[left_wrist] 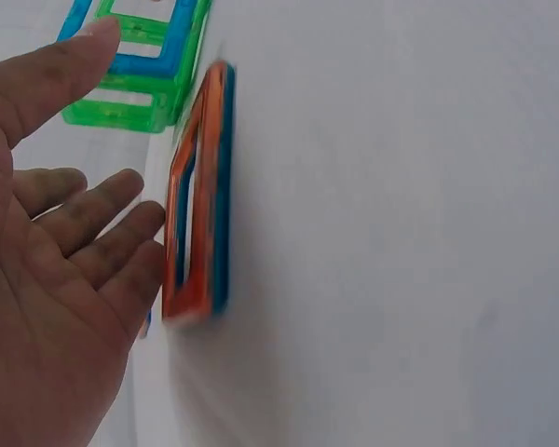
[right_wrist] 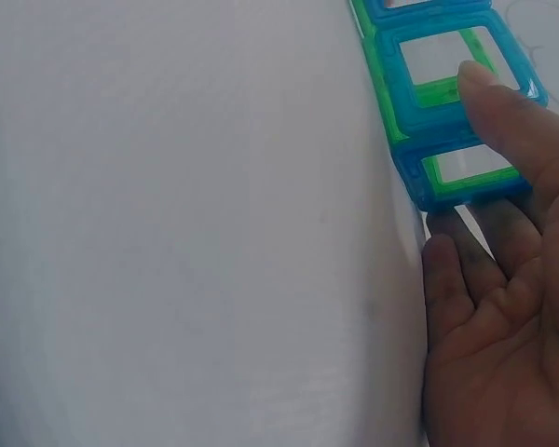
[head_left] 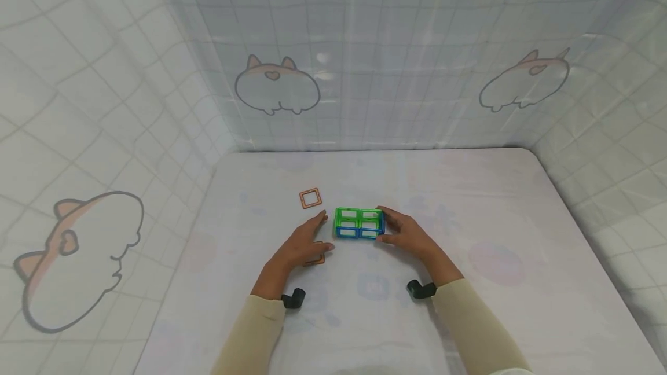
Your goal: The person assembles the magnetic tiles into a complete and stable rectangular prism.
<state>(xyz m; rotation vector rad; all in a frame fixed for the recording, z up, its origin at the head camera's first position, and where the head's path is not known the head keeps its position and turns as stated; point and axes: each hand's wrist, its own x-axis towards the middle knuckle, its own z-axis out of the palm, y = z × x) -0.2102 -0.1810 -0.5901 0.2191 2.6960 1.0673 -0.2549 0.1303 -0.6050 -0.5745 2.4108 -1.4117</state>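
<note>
A box-like structure of green and blue magnetic tiles [head_left: 359, 229] stands on the table between the hands. My right hand [head_left: 405, 232] holds its right end, the thumb at the front corner and the index finger at the back. In the right wrist view the thumb lies on a blue square tile [right_wrist: 405, 84], the other fingers by the blue end tile. My left hand [head_left: 301, 243] is spread beside the structure's left end, thumb and fingers apart, holding nothing. Close by its little finger lies an orange tile [left_wrist: 203, 214] with a blue layer under it, partly hidden by the hand in the head view.
Another orange square tile [head_left: 312, 205] lies flat beyond the left hand. The pale patterned table [head_left: 375, 328] is bounded by a tiled-print curtain [head_left: 396, 120] at the back and sides. A dark wrist device [head_left: 420, 289] sits at each cuff.
</note>
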